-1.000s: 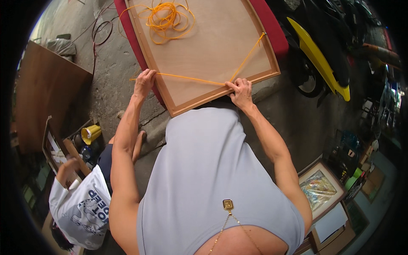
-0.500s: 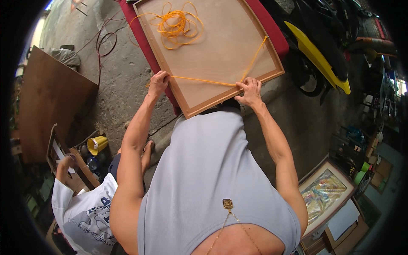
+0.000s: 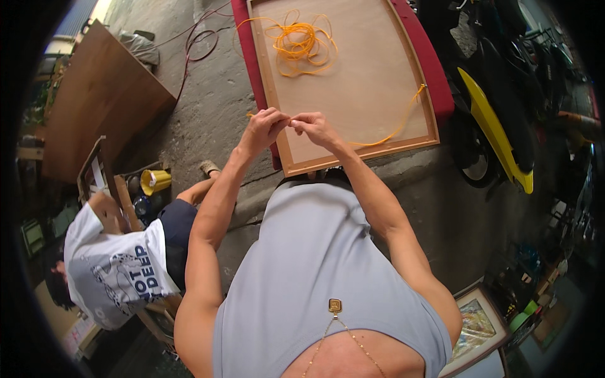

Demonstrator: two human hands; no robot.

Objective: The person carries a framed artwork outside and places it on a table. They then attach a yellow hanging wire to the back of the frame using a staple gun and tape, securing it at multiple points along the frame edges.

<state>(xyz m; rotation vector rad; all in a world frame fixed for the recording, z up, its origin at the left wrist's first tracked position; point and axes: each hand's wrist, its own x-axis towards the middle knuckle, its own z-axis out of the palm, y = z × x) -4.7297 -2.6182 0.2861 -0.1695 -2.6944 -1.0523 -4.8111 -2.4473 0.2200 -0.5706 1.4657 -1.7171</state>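
A wooden frame [image 3: 413, 47] with a pale flat backing panel [image 3: 353, 94] lies in front of me. Orange cord [image 3: 403, 126] is knotted to a small fixing near its right edge and sags along the near edge. My left hand [image 3: 259, 132] is closed over the frame's left side, and a bit of orange cord pokes out past its knuckles. Right beside it, my right hand [image 3: 315, 129] pinches, fingertips meeting the left hand's. The cord between the fingertips is mostly hidden. A loose tangle of orange cord [image 3: 299, 43] rests on the far part of the panel.
Red cloth [image 3: 444, 94] covers the support under the frame. At right stands a motorcycle with a yellow panel [image 3: 498, 126]. To the left are a brown board [image 3: 107, 94], a yellow bucket [image 3: 155, 181] and a seated person in a white shirt [image 3: 120, 264]. A framed picture [image 3: 476, 327] leans lower right.
My right hand has moved left from the frame's near edge to meet my left hand. The cord, earlier taut between the hands, now hangs slack. The whole view has shifted.
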